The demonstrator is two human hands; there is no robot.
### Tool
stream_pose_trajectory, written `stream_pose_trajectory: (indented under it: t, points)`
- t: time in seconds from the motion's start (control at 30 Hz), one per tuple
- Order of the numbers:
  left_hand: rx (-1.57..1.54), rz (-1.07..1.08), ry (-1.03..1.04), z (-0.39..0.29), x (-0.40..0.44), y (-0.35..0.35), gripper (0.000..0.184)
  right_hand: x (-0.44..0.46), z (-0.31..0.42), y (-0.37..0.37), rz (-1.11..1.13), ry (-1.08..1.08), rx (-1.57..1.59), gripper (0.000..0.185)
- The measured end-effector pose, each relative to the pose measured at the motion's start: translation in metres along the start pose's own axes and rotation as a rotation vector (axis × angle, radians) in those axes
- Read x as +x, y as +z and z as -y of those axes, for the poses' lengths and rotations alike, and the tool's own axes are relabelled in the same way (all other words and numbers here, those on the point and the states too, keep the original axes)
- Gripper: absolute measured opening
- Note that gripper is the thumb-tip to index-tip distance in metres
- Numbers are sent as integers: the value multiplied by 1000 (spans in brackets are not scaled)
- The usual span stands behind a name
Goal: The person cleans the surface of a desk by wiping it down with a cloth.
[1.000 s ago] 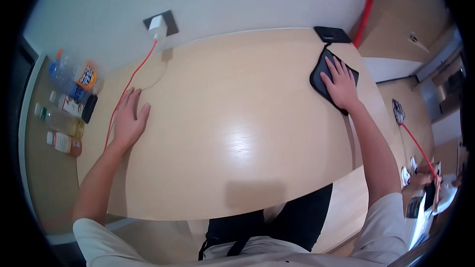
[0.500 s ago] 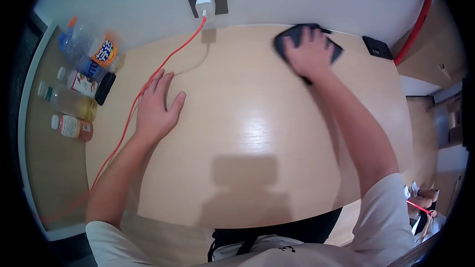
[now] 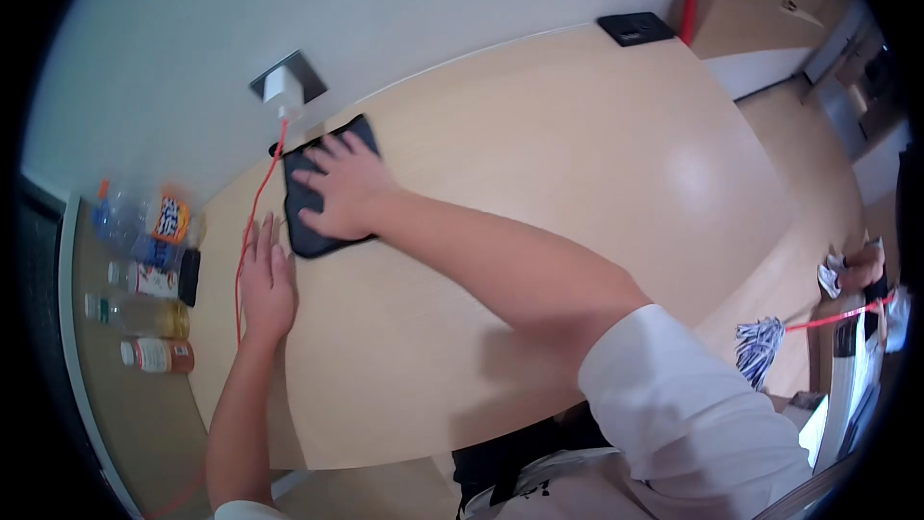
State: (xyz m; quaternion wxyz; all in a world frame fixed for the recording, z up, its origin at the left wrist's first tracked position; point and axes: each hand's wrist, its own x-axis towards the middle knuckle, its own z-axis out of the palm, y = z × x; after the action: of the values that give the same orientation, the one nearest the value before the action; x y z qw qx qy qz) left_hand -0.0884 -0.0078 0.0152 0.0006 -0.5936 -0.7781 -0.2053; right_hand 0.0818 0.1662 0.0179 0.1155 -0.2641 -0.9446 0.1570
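Observation:
My right hand (image 3: 351,188) lies flat with its fingers spread on a dark, flat folded cloth (image 3: 306,231), pressing it to the wooden tabletop (image 3: 520,135) near the wall. The palm and fingers hide part of the cloth. Just left of it, my left hand (image 3: 268,294) rests on the table, fingers extended and fairly close together, holding nothing. A red cable (image 3: 254,207) runs from a white charger (image 3: 283,91) in the wall socket down past the left hand's fingers; whether they touch it I cannot tell.
Along the left side lie several drink bottles (image 3: 144,316) and a small black object (image 3: 190,277). A black box-like item (image 3: 635,29) sits at the far right corner. To the right, another person's legs (image 3: 857,270) and a mop head (image 3: 760,351) are visible.
My right hand has slid the dark cloth from the back right to the left, beneath the charger. My left hand stays by the cable, its fingers closer together. The view has turned.

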Motion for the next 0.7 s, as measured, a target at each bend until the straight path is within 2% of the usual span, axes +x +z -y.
stream_pose_trajectory:
  t: [0.13, 0.3, 0.4, 0.53, 0.7]
  points:
    - [106, 55, -31, -9, -2, -3, 48, -59, -107, -43, -196, 318, -103, 75]
    - [112, 59, -31, -12, 1, -4, 48, -127, -214, -98, -275, 741, -234, 78]
    - [58, 47, -50, -17, 0, -4, 48, -128, -227, -102, -286, 859, -258, 80]
    - [134, 37, -19, -13, 2, -3, 48, -118, -236, -110, -304, 937, -271, 81]
    - [60, 43, -44, -11, -2, -5, 48, -92, -246, -106, -340, 1185, -344, 82]
